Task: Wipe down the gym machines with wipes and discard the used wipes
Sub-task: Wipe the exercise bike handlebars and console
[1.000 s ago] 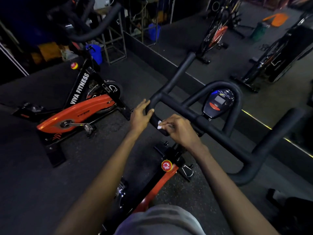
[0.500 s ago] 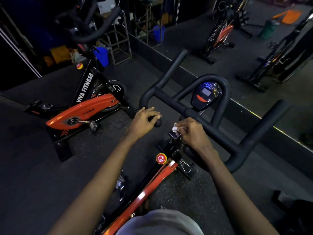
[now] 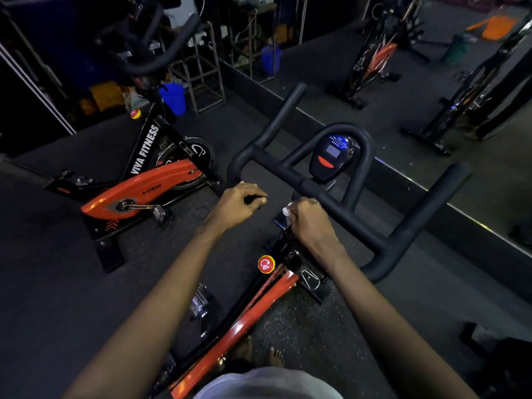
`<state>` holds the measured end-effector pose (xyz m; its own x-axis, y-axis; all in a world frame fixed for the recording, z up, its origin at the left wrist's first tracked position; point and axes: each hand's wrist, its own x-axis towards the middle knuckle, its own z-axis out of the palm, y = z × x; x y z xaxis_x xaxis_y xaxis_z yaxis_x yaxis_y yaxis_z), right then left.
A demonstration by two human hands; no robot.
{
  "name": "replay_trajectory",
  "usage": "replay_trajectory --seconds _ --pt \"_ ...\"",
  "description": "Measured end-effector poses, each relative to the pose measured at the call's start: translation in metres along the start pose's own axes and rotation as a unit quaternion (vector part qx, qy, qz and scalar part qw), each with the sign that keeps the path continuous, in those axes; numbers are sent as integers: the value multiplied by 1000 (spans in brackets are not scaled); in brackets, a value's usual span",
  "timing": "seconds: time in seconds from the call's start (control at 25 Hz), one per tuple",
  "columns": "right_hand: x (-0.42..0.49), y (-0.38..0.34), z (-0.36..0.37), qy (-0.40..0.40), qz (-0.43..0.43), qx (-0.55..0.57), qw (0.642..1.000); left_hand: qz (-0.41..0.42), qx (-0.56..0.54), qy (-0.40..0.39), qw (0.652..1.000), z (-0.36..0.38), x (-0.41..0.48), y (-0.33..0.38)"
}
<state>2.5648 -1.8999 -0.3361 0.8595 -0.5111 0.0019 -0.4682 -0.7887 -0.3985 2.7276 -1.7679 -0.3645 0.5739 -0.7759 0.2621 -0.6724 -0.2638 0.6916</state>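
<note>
Black handlebar (image 3: 277, 166) slants down-right | right hand (image 3: 311, 223) clutches wipe (image 3: 287, 210) | left hand (image 3: 238, 205) grips handlebar

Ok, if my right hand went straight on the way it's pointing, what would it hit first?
Most likely the black handlebar. Your right hand, gripping the wipe, points forward and slightly left at its crossbar. The knuckles look close to or against it, though depth is unclear here.

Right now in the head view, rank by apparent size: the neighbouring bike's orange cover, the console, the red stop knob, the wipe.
1. orange cover
2. console
3. red stop knob
4. wipe, mostly hidden in the right hand, so its true size is unsure
</note>
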Motion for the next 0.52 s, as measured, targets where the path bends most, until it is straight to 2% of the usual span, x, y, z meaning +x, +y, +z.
replay_trajectory --seconds 0.08,0.16,0.28,0.4,0.52 --pt "-7 -10 7 -35 -24 -10 999 8 23 -13 1000 -3 5 1" --pt "-10 -14 7 -44 -33 18 998 -11 55 -61 997 -6 15 -1" --pt "-5 -4 -7 20 13 28 999 20 111 -115 987 -5 24 -4" --pt "-18 -14 -8 22 21 -18 999 68 176 -88 978 6 22 -8" --pt "-21 -22 -7 21 21 -6 1000 108 207 -30 972 15 20 -14"
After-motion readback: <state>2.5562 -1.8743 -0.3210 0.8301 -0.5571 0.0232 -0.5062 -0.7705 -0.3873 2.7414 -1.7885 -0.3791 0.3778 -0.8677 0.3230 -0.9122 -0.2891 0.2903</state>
